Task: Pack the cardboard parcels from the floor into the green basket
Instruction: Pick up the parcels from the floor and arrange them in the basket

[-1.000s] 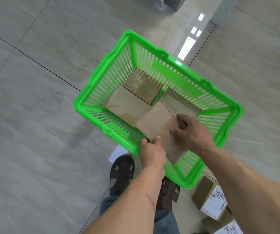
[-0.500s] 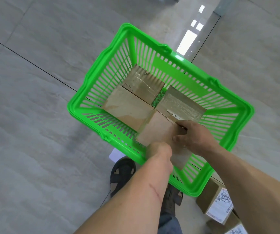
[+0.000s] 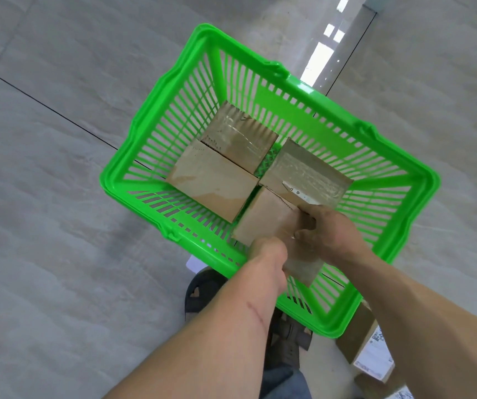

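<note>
Our left hand [image 3: 267,256] and right hand [image 3: 329,234] grip a cardboard parcel [image 3: 272,223] inside the green basket [image 3: 133,180]; we should lower it flat into the near gap beside the three parcels already packed.

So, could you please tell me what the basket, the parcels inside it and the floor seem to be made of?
The green basket looks like moulded plastic, glossy, with slotted walls and a rounded rim. The parcels appear to be brown corrugated cardboard, matt; fluted edges show, and shiny clear tape crosses the tops of two. The floor seems to be polished grey stone-look tile, with thin dark joints and window reflections.
</note>
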